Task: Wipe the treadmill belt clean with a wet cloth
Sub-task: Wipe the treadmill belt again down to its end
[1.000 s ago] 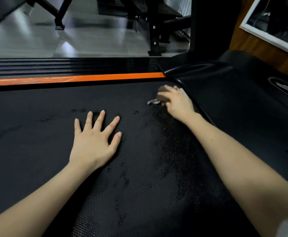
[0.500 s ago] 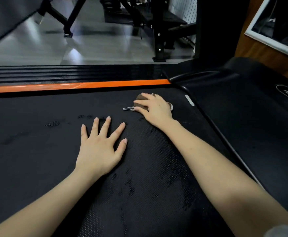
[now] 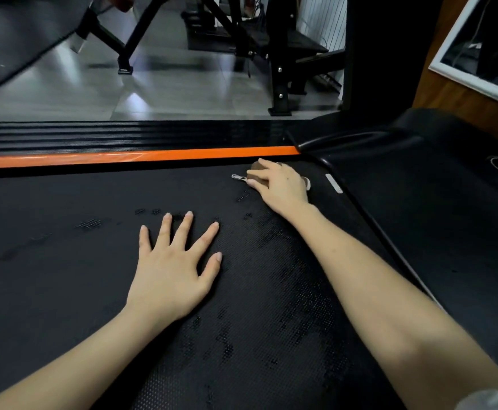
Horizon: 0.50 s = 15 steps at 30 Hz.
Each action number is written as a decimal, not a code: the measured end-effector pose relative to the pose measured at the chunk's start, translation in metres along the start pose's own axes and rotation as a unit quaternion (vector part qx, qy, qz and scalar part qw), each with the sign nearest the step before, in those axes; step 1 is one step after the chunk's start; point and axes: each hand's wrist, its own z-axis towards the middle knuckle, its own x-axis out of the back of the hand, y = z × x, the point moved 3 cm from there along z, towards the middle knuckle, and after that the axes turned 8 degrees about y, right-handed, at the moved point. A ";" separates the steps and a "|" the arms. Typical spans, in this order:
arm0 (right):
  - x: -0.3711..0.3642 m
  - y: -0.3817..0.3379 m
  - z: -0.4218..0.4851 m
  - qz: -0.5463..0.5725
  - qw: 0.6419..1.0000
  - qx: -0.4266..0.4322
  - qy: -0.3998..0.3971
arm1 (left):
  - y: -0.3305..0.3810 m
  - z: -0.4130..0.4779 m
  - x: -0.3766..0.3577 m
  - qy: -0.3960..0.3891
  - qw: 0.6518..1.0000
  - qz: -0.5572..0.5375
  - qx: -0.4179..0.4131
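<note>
The black textured treadmill belt (image 3: 64, 276) fills the lower view, with darker wet patches down its middle and right. My left hand (image 3: 171, 267) lies flat on the belt with fingers spread, holding nothing. My right hand (image 3: 280, 184) reaches to the far right part of the belt and presses down on a small brownish cloth (image 3: 255, 167), fingers curled over it. Most of the cloth is hidden under the hand; a pale tag or corner sticks out to its left.
An orange stripe (image 3: 123, 156) and ribbed black side rail (image 3: 123, 134) border the belt's far edge. The black motor cover (image 3: 419, 187) rises on the right. Beyond are a grey tiled floor, black gym equipment legs (image 3: 277, 84) and a wooden wall with a mirror (image 3: 484, 45).
My right hand slid the cloth left, away from the motor cover edge, then held near the far edge. The left hand stayed flat on the belt. The view tilted slightly.
</note>
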 end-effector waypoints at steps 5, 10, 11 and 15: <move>0.026 0.074 0.002 -0.052 0.994 -0.084 0.052 | -0.001 0.000 0.001 0.002 1.000 -0.002 -0.001; 0.008 0.041 0.004 -0.012 0.992 -0.102 0.069 | 0.001 0.002 -0.001 -0.005 1.000 0.012 0.002; 0.004 0.030 0.002 -0.011 0.996 -0.070 0.055 | 0.001 0.002 -0.001 -0.008 1.000 0.013 0.002; 0.020 0.049 -0.002 -0.029 0.999 -0.026 0.018 | -0.003 0.001 -0.001 -0.008 1.000 0.011 -0.003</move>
